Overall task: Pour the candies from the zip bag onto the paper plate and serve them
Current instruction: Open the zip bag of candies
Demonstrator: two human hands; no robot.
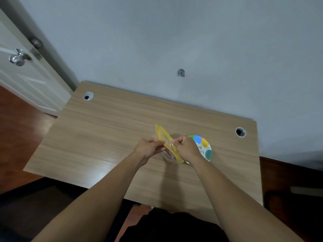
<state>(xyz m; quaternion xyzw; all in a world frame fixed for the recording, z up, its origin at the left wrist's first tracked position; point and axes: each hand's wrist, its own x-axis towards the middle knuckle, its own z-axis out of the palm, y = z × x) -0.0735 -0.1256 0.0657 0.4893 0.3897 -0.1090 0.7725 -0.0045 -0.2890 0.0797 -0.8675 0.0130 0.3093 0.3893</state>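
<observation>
A clear zip bag (164,137) with a yellow zip strip is held above the wooden table (104,137), its mouth pulled apart between both hands. My left hand (148,147) pinches one side of the strip and my right hand (186,148) pinches the other. The bag's lower part is hidden behind my hands, and I cannot make out the candies. A paper plate (204,145) with coloured dots lies on the table just right of my right hand, partly covered by it.
Two round cable holes sit in the table, one at the far left (88,96) and one at the far right (240,132). A grey wall runs behind the table. A white door (26,75) with a metal knob stands at the left.
</observation>
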